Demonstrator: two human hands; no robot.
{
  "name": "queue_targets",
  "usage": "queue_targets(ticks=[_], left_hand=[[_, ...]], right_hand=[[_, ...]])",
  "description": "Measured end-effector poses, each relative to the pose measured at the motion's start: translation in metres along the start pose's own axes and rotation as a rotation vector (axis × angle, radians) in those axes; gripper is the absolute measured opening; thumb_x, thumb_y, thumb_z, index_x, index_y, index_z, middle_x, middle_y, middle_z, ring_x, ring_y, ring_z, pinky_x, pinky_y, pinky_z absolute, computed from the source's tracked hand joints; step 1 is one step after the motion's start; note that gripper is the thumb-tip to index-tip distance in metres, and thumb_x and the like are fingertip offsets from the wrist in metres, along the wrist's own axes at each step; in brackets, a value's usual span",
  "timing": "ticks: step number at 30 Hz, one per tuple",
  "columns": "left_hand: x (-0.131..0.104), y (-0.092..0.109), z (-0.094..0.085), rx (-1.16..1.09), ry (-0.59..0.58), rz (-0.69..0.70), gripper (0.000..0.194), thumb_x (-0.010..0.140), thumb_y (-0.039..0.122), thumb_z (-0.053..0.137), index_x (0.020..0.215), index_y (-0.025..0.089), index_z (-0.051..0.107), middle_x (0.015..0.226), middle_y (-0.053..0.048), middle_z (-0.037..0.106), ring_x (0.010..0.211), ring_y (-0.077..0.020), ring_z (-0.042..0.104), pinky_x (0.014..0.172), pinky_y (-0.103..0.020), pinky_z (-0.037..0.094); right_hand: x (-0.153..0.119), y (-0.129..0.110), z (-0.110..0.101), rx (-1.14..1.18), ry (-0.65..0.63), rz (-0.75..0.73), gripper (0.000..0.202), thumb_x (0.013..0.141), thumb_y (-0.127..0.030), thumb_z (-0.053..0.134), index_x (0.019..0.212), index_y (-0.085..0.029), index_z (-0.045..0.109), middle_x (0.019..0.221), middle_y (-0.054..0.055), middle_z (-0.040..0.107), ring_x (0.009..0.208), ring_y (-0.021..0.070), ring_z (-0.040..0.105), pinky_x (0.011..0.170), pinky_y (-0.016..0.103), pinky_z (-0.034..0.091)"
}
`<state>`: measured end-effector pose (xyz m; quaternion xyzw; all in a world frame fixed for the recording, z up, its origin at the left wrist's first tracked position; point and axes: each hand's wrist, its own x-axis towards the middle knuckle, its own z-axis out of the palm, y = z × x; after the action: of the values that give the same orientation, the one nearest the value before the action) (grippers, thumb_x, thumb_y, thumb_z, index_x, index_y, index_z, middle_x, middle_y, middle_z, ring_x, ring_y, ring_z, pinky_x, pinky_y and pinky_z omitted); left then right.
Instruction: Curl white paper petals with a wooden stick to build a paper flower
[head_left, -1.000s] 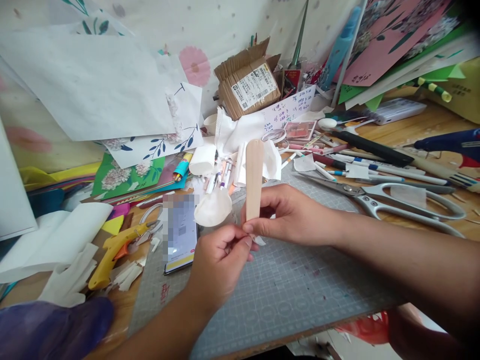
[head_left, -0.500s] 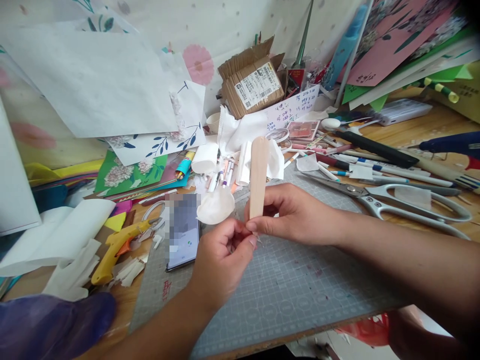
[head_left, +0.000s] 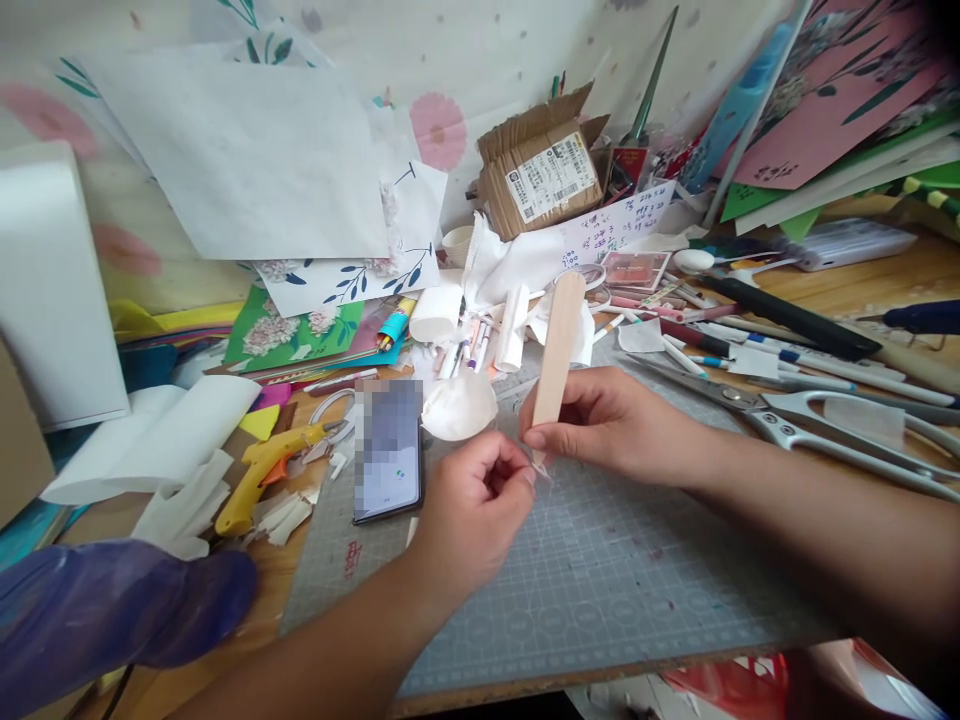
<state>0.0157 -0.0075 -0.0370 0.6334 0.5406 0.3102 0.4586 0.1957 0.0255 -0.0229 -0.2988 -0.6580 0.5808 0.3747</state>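
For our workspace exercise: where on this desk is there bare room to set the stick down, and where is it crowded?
Bare room: the grey cutting mat, from below the hands to its front edge, right of the phone. Crowded: the far strip with pens and cardboard box, the scissors at right, and the yellow glue gun among paper scraps at left.

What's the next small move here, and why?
Probably pull the left hand away from the stick to strip the thin clear scrap pinched at its lower end; the right hand holds the stick upright above the mat.
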Motion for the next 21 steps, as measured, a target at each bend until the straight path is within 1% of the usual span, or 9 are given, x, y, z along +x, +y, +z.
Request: queue_targets(ticks=[5,8,9,10,11,13,16,18,21], left_hand=[[-0.006,0.007,-0.001,0.100,-0.042,0.077,0.010,0.076,0.025,0.054,0.067,0.020,0.054,0.058,0.003,0.054,0.049,-0.0114,0.051,0.047,-0.023,0.040],[-0.023,0.007,-0.019,0.350,-0.017,0.340,0.012,0.082,0.016,0.055,0.071,0.020,0.059,0.057,0.005,0.056,0.050,-0.0096,0.052,0.050,-0.021,0.042],[-0.030,0.003,-0.029,0.454,0.056,0.476,0.012,0.083,0.013,0.055,0.075,0.020,0.061,0.061,0.005,0.059,0.052,-0.0094,0.054,0.053,-0.021,0.043],[-0.036,-0.003,-0.041,0.557,0.185,0.613,0.012,0.085,0.012,0.055,0.080,0.020,0.062,0.065,0.004,0.061,0.056,-0.0101,0.056,0.057,-0.023,0.045],[-0.041,-0.012,-0.055,0.659,0.313,0.680,0.013,0.085,0.010,0.055,0.085,0.021,0.064,0.071,0.002,0.063,0.061,-0.0117,0.059,0.061,-0.024,0.047],[-0.048,-0.035,-0.081,0.851,0.458,0.623,0.015,0.087,0.013,0.055,0.091,0.020,0.067,0.082,-0.002,0.067,0.074,-0.0163,0.064,0.071,-0.030,0.051],[-0.051,-0.067,-0.111,1.050,0.526,0.482,0.024,0.089,0.022,0.053,0.097,0.018,0.074,0.088,-0.007,0.065,0.083,-0.0239,0.065,0.076,-0.039,0.053],[-0.050,-0.080,-0.119,1.087,0.527,0.435,0.028,0.088,0.023,0.052,0.099,0.018,0.077,0.089,-0.008,0.064,0.085,-0.0250,0.064,0.076,-0.040,0.053],[-0.049,-0.087,-0.118,1.128,0.492,0.377,0.031,0.088,0.023,0.050,0.101,0.019,0.078,0.090,-0.008,0.063,0.087,-0.0250,0.063,0.077,-0.040,0.053]], right_hand=[[0.001,0.001,-0.001,-0.019,0.024,0.039,0.015,0.080,-0.028,0.070,0.074,-0.016,0.064,0.065,0.000,0.062,0.061,0.0138,0.059,0.061,0.028,0.048],[0.002,0.003,-0.004,-0.025,0.052,0.074,0.021,0.076,-0.034,0.074,0.071,-0.017,0.064,0.063,-0.001,0.062,0.060,0.0140,0.057,0.061,0.028,0.047],[0.003,0.004,-0.005,-0.024,0.060,0.090,0.023,0.075,-0.036,0.074,0.071,-0.017,0.063,0.063,-0.001,0.061,0.059,0.0140,0.057,0.061,0.029,0.047],[0.003,0.005,-0.006,-0.026,0.067,0.106,0.023,0.075,-0.037,0.074,0.071,-0.017,0.063,0.063,0.000,0.062,0.059,0.0140,0.057,0.060,0.029,0.047],[0.004,0.007,-0.007,-0.032,0.072,0.121,0.023,0.076,-0.037,0.073,0.071,-0.017,0.063,0.064,0.000,0.062,0.059,0.0141,0.057,0.060,0.029,0.047],[0.004,0.009,-0.008,-0.058,0.085,0.138,0.022,0.077,-0.037,0.070,0.073,-0.017,0.064,0.064,0.001,0.064,0.059,0.0146,0.056,0.059,0.030,0.046],[0.005,0.010,-0.007,-0.077,0.091,0.135,0.021,0.078,-0.037,0.068,0.074,-0.016,0.065,0.066,0.002,0.066,0.061,0.0154,0.058,0.060,0.030,0.046],[0.005,0.011,-0.006,-0.087,0.085,0.118,0.021,0.078,-0.036,0.068,0.073,-0.016,0.065,0.065,0.002,0.065,0.061,0.0153,0.058,0.060,0.030,0.046],[0.005,0.012,-0.005,-0.110,0.087,0.098,0.022,0.079,-0.036,0.068,0.071,-0.016,0.065,0.064,0.002,0.064,0.060,0.0147,0.058,0.059,0.029,0.046]])
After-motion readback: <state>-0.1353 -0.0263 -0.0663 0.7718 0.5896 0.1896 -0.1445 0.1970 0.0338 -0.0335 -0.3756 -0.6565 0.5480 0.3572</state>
